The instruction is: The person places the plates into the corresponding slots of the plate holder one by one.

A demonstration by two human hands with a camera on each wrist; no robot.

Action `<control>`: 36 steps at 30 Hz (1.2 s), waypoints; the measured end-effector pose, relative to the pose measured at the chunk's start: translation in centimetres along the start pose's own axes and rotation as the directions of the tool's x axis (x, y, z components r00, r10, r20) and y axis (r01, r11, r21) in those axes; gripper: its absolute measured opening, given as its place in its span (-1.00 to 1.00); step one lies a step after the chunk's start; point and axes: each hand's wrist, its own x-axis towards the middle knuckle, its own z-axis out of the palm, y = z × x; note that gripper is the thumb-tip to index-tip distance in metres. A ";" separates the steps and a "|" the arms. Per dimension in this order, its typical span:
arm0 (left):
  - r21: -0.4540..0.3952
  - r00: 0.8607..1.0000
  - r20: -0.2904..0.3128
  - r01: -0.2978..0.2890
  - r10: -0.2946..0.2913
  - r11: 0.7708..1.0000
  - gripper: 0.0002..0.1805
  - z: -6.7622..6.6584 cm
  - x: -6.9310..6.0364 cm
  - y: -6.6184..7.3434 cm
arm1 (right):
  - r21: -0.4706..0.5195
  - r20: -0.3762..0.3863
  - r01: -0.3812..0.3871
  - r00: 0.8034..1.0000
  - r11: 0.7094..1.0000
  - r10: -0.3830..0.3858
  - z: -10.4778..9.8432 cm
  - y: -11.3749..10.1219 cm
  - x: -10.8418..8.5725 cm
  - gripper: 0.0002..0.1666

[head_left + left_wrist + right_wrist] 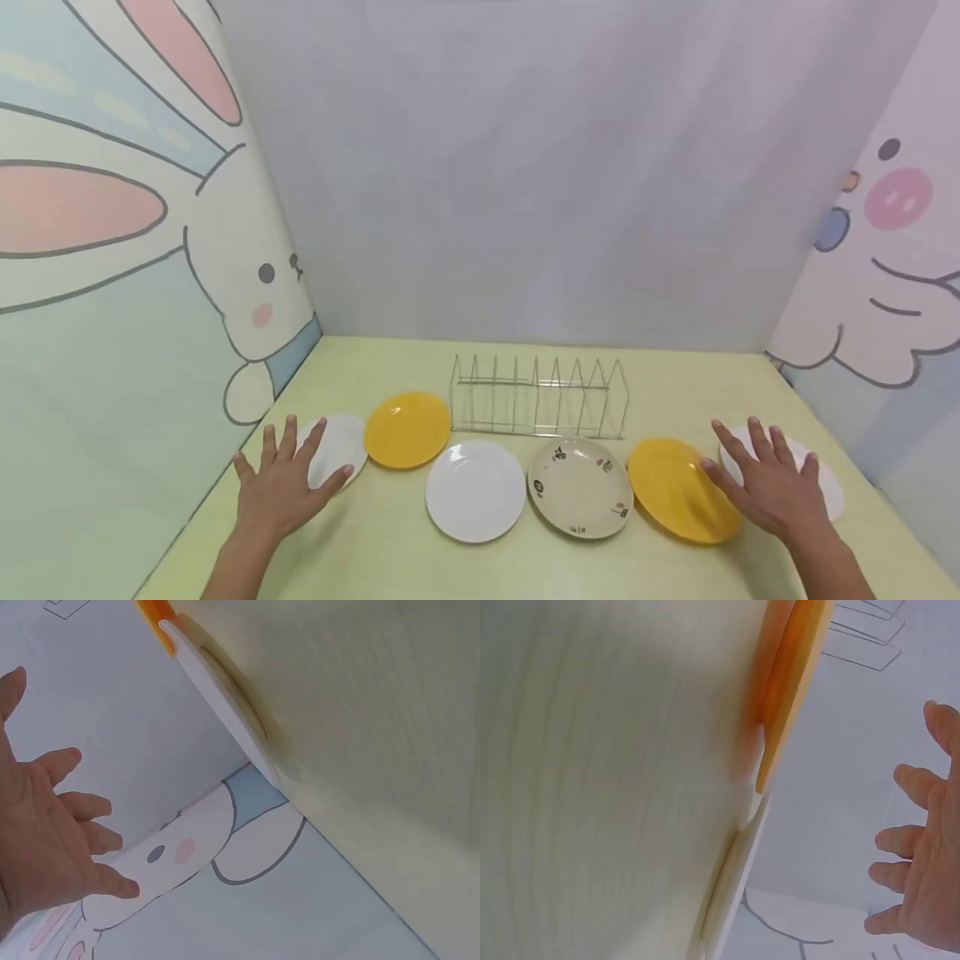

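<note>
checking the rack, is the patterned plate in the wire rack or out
Out: the head view shows the patterned plate face up on the table, in front of the wire rack.

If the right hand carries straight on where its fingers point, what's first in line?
Probably the back wall: the right hand looks raised over a white plate, and its line passes right of the rack. Depth is unclear; the table could come first.

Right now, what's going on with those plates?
Nobody's holding anything. A person spreads their left hand near one white plate and right hand near another white plate. Two yellow plates, a third white plate and a patterned plate lie between the hands. A wire rack stands behind the patterned plate.
</note>
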 end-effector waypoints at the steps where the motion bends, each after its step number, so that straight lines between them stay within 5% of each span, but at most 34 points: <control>1: -0.004 1.000 -0.006 -0.008 0.008 1.000 -0.07 -0.1 0.0 0.0 | 0.011 -0.012 0.008 1.000 1.000 -0.008 -0.1 -0.4 0.1 -0.18; 9: -0.113 0.999 -0.040 -0.021 0.016 0.993 -0.11 -0.8 0.6 0.5 | 0.132 -0.129 0.070 0.990 0.989 -0.053 -0.5 -2.3 2.0 -0.18; 21: -0.276 1.000 -0.011 0.018 -0.022 0.961 -0.17 0.0 1.6 -1.0 | 0.298 -0.083 0.041 0.996 0.954 -0.017 0.0 -4.3 4.8 -0.16; 36: -0.398 1.000 0.014 0.021 -0.017 0.917 -0.23 -0.2 2.7 -2.2 | 0.542 -0.132 0.089 0.991 0.836 -0.020 2.4 -6.1 7.9 -0.25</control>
